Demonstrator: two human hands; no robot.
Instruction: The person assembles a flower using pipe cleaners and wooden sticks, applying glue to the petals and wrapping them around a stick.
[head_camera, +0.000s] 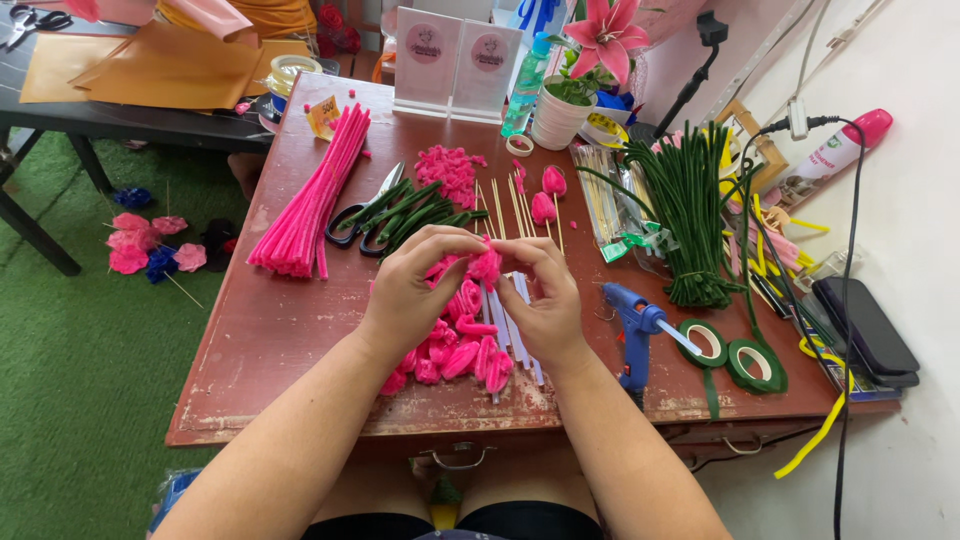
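The left hand (415, 290) and right hand (545, 295) together pinch a fuzzy pink chenille bud (485, 265), bunched and rounded, above looped pink pieces (455, 355) near the table's (280, 340) front edge.

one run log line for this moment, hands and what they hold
left hand: pinching pink petal piece | right hand: same piece | below: pink petal pile | right: blue glue gun
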